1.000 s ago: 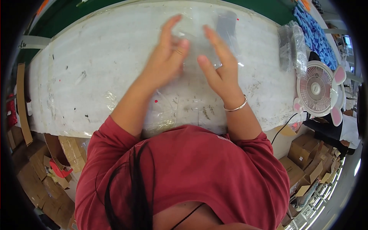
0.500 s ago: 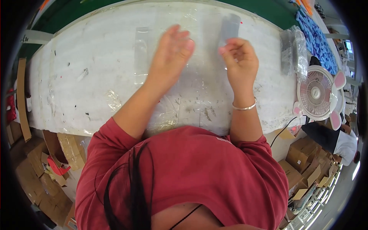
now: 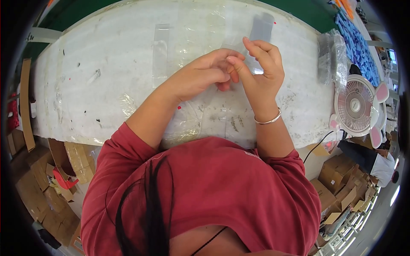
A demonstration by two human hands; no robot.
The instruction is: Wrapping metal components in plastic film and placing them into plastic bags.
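Closer together than half a second ago are the curled left hand, its grip unclear to me, and the right hand, thumb spread from fingers. Left of the rabbit-eared fan lie a grey sheet and, farther left, a clear plastic sleeve; below the fan, cartons, contents hidden.

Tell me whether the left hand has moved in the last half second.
Yes: judged against the red dot near the far edge of the white table, the left hand has shifted rightward and toward the near edge.
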